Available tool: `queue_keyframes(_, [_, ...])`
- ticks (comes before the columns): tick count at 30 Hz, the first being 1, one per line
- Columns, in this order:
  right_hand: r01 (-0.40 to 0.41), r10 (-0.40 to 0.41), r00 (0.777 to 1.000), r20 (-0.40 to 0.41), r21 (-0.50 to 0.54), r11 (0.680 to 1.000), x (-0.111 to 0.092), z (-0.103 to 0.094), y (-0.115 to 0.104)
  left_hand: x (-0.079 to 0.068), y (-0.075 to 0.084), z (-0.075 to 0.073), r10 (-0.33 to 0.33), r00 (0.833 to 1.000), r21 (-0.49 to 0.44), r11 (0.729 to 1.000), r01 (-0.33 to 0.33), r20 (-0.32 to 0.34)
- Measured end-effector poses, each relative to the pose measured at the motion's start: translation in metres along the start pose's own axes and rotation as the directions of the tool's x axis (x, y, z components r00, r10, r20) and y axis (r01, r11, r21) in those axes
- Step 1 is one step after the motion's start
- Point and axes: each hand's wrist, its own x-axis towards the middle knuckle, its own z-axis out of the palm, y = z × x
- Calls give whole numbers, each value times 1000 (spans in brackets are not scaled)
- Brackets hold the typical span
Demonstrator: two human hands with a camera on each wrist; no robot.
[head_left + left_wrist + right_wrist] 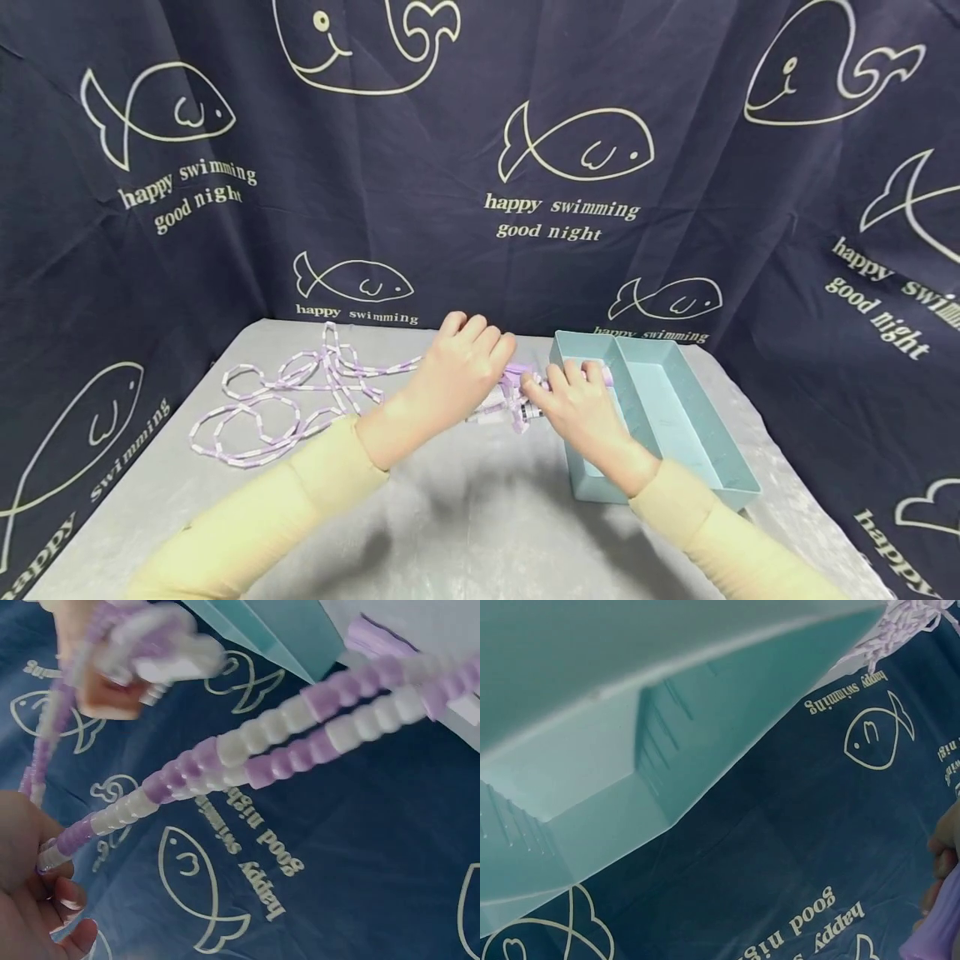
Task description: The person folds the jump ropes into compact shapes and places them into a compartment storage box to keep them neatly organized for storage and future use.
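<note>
A purple-and-white beaded jump rope [258, 408] lies in loose loops on the left of the table, and part of it is gathered between the hands. My left hand [453, 371] grips it near the table's middle; in the left wrist view its fingers [71, 892] curl around beaded strands [277, 742]. To its right, my right hand [585, 408] holds the bundled part over the box's left side. A purple handle [937, 930] shows in that hand in the right wrist view. The fingers partly hide the bundle [513, 387].
A light blue box [738, 479] with two long compartments stands on the right of the grey table [465, 533]. Dark blue cloth [465, 208] with fish and whale outlines hangs behind the table and along both sides.
</note>
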Motion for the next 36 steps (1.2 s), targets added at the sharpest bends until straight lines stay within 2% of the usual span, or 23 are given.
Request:
queue_keyframes(8, [115,-112,993,-35,77,990,3,-5,-6,2,-15,25,-36,999,19,999,36,8])
queue_keyframes(16, [145,-133,987,-90,133,981,17,-18,-12,-9,-24,47,-46,995,7,999,45,89])
queue_keyframes(22, [149,-128,984,-125,172,974,26,-25,-14,-13,-28,58,-45,989,4,999,45,143])
queue_keyframes(27, [142,-108,981,-159,227,963,28,-29,-13,-20,-31,72,-39,989,3,999,39,142])
queue_keyframes(36, [73,-32,985,-169,242,967,23,-25,-10,-40,-27,93,-32,984,-41,998,40,175])
